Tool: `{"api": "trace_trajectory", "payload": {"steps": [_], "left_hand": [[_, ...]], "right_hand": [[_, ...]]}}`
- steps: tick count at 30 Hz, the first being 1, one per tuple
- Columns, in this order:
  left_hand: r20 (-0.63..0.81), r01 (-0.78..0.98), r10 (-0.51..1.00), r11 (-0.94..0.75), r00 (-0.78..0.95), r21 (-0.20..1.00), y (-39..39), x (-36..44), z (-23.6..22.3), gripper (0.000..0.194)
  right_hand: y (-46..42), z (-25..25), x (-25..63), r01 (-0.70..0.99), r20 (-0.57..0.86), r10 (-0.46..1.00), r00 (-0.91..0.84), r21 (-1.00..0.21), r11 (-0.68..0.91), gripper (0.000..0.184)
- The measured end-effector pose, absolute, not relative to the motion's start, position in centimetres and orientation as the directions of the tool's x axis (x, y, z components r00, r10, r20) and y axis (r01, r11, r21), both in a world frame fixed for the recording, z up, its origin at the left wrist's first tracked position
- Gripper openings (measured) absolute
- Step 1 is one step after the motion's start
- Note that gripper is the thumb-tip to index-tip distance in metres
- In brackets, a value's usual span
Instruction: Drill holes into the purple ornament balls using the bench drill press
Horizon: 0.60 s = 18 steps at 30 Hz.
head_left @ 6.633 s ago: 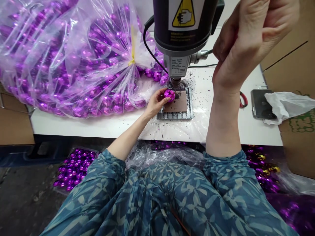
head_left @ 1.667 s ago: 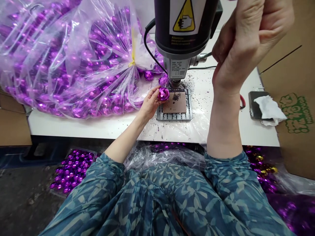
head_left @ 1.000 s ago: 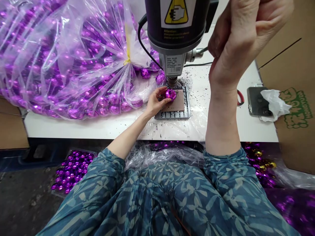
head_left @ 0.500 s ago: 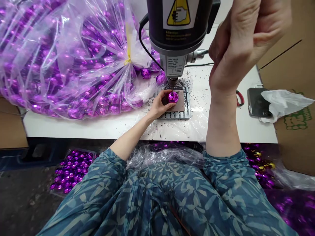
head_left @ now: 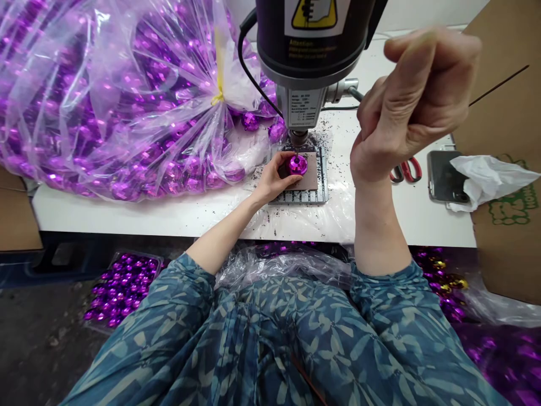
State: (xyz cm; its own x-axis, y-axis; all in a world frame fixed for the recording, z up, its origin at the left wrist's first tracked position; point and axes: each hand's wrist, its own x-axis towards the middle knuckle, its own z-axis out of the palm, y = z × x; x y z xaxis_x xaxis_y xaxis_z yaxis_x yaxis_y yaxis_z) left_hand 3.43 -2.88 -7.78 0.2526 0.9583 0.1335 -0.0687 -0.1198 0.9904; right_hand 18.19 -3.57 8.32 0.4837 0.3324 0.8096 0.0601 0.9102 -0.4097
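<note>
My left hand [head_left: 274,179] pinches a shiny purple faceted ball [head_left: 298,164] between thumb and fingers. The ball rests on a small brown board [head_left: 310,179] on the slotted metal base [head_left: 322,192] of a drill press [head_left: 313,62], just under its chuck [head_left: 298,137]. At upper right, my right hand [head_left: 416,104] is closed in a fist around the feed lever [head_left: 355,93] of the drill press; the lever's grip end is hidden inside my fingers. Dark shavings lie scattered around the base.
A big clear bag of purple balls [head_left: 127,107], tied in yellow, covers the table's left side. Red-handled scissors [head_left: 412,170], a phone [head_left: 446,175] and crumpled tissue [head_left: 486,177] lie right, beside a cardboard box [head_left: 507,67]. A tray of purple balls [head_left: 122,287] sits below left.
My right hand has moved down and slightly left with the lever, uncovering more of the scissors. My left hand still holds the ball in nearly the same spot.
</note>
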Motion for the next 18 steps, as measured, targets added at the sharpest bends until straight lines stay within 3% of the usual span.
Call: {"api": "trace_trajectory", "payload": {"steps": [7, 13, 18], "left_hand": [[0.154, -0.062, 0.954, -0.142, 0.259, 0.988, -2.8, 3.3, -8.0, 0.062], [0.133, -0.083, 0.958, -0.115, 0.255, 0.99, -2.8, 3.4, -7.9, 0.061], [0.149, -0.084, 0.953, -0.131, 0.263, 0.988, -2.8, 3.4, -8.1, 0.06]], "right_hand": [[-3.3, 6.2, 18.6, 0.218, 0.834, 0.33, 0.442, -0.456, 0.863, 0.044], [-3.1, 4.9, 19.2, 0.201, 0.854, 0.309, 0.419, -0.419, 0.886, 0.035], [-2.6, 3.3, 19.9, 0.261, 0.864, 0.293, 0.41, -0.419, 0.87, 0.04]]}}
